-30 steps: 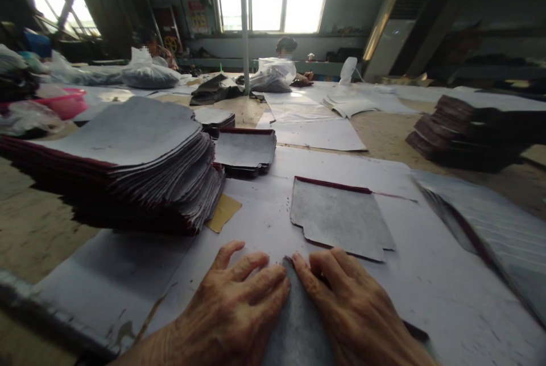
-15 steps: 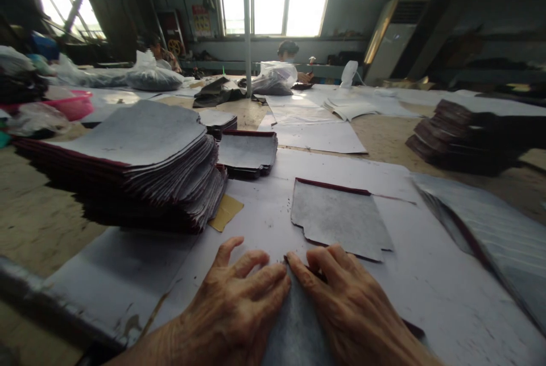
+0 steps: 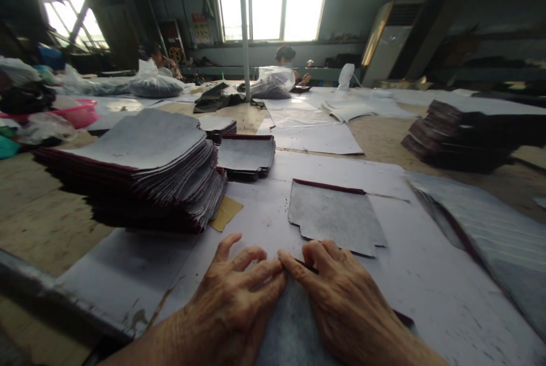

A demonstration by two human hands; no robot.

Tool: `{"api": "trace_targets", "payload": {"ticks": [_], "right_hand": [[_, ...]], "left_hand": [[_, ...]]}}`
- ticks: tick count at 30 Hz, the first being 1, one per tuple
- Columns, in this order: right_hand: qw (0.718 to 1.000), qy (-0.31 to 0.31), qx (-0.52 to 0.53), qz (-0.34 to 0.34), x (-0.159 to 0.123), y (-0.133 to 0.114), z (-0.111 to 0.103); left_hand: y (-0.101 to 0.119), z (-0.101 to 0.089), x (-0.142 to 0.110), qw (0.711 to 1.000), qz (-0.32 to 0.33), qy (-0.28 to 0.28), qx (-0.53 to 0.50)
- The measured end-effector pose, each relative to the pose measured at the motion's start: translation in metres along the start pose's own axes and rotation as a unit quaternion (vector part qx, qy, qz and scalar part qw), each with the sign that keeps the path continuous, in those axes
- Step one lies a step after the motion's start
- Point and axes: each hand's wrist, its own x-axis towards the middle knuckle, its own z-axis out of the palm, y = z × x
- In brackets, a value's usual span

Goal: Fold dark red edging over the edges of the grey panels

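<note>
My left hand (image 3: 241, 289) rests palm down, its outer fingers spread and its inner fingertips on the upper edge of a grey sheet piece (image 3: 294, 320). Against that edge, my right hand (image 3: 336, 292) stretches its index finger until it almost meets the left fingertips; its other fingers are curled. A dark stick-like thing (image 3: 403, 318) juts out beyond the right hand's outer side, and a dark strip shows under its fingers. Most of it is hidden by the hand. Beyond the hands lies another grey piece (image 3: 336, 212) with a dark red strip along its far edge.
A tall stack of grey pieces (image 3: 140, 144) stands left, with a smaller stack (image 3: 246, 153) behind. A yellow scrap (image 3: 227, 212) lies beside it. Large sheets (image 3: 490, 229) and a dark stack (image 3: 452, 133) are at right. Two people sit across the table, near a metal post (image 3: 246, 30).
Both hands have shifted slightly left along the sheet's edge, with the right index fingertip now closer to the left hand. The view has also shifted a little.
</note>
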Motion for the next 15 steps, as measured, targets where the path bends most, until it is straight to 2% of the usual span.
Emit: {"api": "trace_targets", "payload": {"ticks": [3,6,9,13,15], "right_hand": [[0.997,0.047,0.049,0.025,-0.008,0.005,-0.007],[0.995,0.076,0.009,0.058,-0.022,0.01,-0.015],[0.993,0.07,-0.043,0.083,-0.034,0.011,-0.022],[0.987,0.031,0.016,0.16,-0.036,0.007,-0.025],[0.984,0.039,0.029,0.17,-0.035,0.006,-0.024]], "left_hand": [[0.002,-0.002,0.0,1.0,-0.019,-0.012,-0.017],[0.004,-0.002,0.001,0.999,-0.023,-0.009,-0.027],[0.005,-0.005,0.001,0.999,-0.017,-0.01,-0.031],[-0.003,-0.01,-0.005,0.999,-0.006,0.002,-0.045],[-0.013,-0.01,-0.007,0.998,-0.012,0.024,-0.051]]}}
